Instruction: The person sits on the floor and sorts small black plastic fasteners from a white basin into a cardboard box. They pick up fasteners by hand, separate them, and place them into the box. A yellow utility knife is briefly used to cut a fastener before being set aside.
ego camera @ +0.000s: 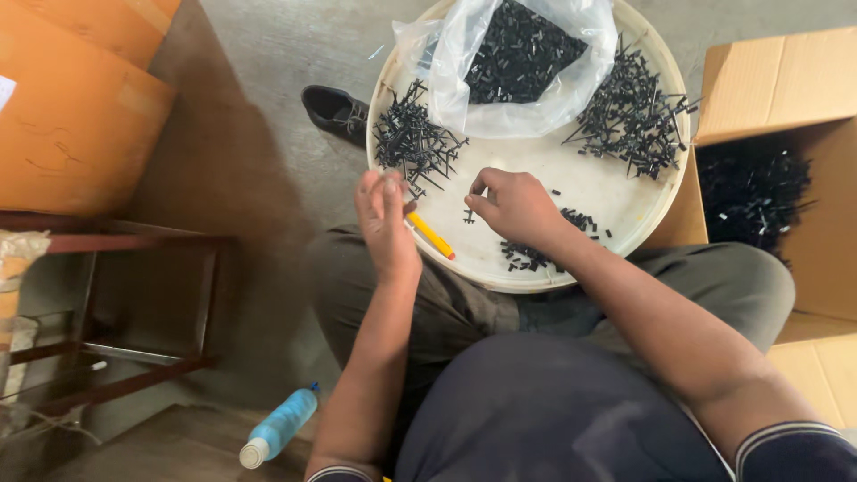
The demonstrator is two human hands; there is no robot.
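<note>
Two bare hands over one round white tray [625,210] at frame centre, resting on the lap. Left hand [386,223] raised at the tray's left edge, fingertips pinched together on something too small to tell. Right hand [518,207] lower, thumb and forefinger nipped just above one small black piece [469,216]; whether touching it, cannot tell. One yellow cutter [432,236] between the hands. Two heaps of black sprues: one upper left [412,143], one upper right [632,112]. One clear bag [522,62] of black bits at top. Loose cut pieces [527,256] under the right wrist. One open carton [768,178] right, one blue bottle [278,427] bottom left.
</note>
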